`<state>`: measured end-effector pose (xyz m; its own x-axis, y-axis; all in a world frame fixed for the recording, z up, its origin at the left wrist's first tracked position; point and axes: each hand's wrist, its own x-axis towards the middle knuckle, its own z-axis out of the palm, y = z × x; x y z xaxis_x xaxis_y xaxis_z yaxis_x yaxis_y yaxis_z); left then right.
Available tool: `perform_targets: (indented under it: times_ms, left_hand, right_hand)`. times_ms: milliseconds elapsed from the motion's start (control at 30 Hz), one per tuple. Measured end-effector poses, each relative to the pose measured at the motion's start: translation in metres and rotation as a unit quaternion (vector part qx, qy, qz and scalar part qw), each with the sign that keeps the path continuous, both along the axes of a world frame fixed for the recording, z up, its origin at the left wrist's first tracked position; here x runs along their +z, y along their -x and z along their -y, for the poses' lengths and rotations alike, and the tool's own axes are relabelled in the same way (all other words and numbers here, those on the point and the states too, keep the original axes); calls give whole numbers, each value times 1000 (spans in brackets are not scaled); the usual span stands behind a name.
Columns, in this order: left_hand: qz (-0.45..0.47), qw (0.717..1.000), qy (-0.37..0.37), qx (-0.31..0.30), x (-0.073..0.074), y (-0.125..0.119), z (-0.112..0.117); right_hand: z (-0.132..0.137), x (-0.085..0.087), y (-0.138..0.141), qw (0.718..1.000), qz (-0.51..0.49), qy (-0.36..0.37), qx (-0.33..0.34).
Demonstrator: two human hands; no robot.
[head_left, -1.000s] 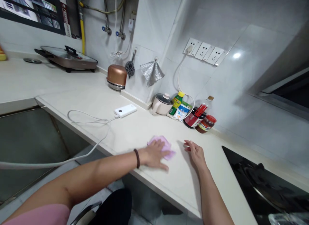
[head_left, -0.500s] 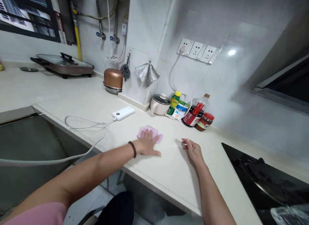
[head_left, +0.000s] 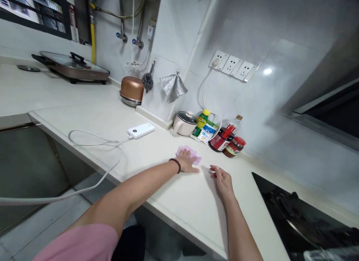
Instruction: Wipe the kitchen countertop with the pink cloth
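Observation:
My left hand (head_left: 187, 163) lies flat on a pink cloth (head_left: 193, 154), pressing it onto the cream countertop (head_left: 179, 201), with a dark bead bracelet on the wrist. The fingers are spread over the cloth. My right hand (head_left: 222, 177) rests just to the right on the bare counter, fingers loosely stretched and holding nothing. The cloth lies a short way in front of a small white pot and a group of bottles and jars by the wall.
Small white pot (head_left: 184, 123), green bottle (head_left: 202, 120), sauce bottle (head_left: 221, 135) and red-lidded jar (head_left: 234, 146) line the wall. A white power bank (head_left: 140, 130) with cable lies left. Copper pot (head_left: 131, 90) and electric grill pan (head_left: 74, 67) stand further back. Black stove (head_left: 303, 216) at right.
My left hand slid the pink cloth leftward, then out toward the wall and the jars. My right hand stayed nearly where it was on the counter.

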<state>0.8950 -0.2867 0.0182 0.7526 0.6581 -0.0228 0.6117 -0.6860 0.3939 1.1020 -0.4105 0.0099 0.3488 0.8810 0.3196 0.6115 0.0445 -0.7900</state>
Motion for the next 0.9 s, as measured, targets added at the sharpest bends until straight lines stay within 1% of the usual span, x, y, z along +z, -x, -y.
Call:
perform_targets:
  times_ms: [33, 67, 100, 133, 200, 300, 333, 367, 400, 433, 467, 500, 533, 567, 600, 633, 700, 767, 833, 900]
  left_hand:
    - [-7, 1000, -3, 30, 2, 2, -14]
    - [-15, 999, -6, 47, 4, 4, -23]
    - [-22, 998, -7, 57, 5, 5, -24]
    - [-27, 998, -7, 56, 6, 5, -20]
    - [-34, 999, 0, 25, 4, 3, 5]
    - [-20, 997, 28, -73, 3, 0, 54]
    - [-7, 993, 45, -106, 5, 1, 65]
    - [16, 989, 65, -135, 9, 3, 71]
    - [51, 983, 86, -157, 14, 5, 71]
    - [98, 977, 104, -161, 20, 9, 66]
    - [163, 973, 104, -123, 26, 14, 56]
    - [227, 969, 83, -51, 30, 19, 44]
    - [265, 963, 45, 19, 34, 25, 31]
    - [283, 956, 8, 81, 36, 30, 19]
    - [281, 951, -26, 126, 36, 35, 9]
    - [269, 949, -55, 154, 35, 39, 2]
    - [233, 954, -88, 170, 30, 42, -4]
    - [209, 959, -101, 160, 25, 40, -4]
    - [198, 962, -101, 157, 22, 36, -2]
    - [193, 964, -95, 159, 20, 34, -4]
  right_hand:
    - [0, 0, 0, 1000, -2, -6, -4]
    - [0, 1, 0, 1000, -5, -12, -6]
    - [-1, 1, 1, 1000, -6, -16, -8]
    - [-1, 1, 2, 1000, -7, -19, -8]
    - [-2, 1, 3, 1000, -8, -22, -7]
    - [-3, 1, 5, 1000, -9, -22, -3]
    - [-2, 0, 5, 1000, -6, -23, -5]
    - [-2, 1, 5, 1000, -1, -25, -8]
    - [-1, 1, 5, 1000, 6, -28, -11]
    - [0, 1, 6, 999, 11, -30, -13]
    - [1, 2, 7, 999, 12, -29, -9]
    - [2, 2, 9, 1000, 8, -23, 2]
    - [4, 3, 13, 1000, 0, -9, 23]
    - [5, 4, 17, 999, -6, 11, 50]
    - [6, 5, 22, 996, -9, 34, 79]
    - [7, 6, 28, 992, -5, 57, 109]
    - [8, 8, 38, 982, 27, 92, 160]
    - [7, 8, 47, 973, 78, 113, 186]
    - [4, 7, 53, 967, 124, 127, 181]
    - [2, 7, 57, 967, 154, 141, 148]
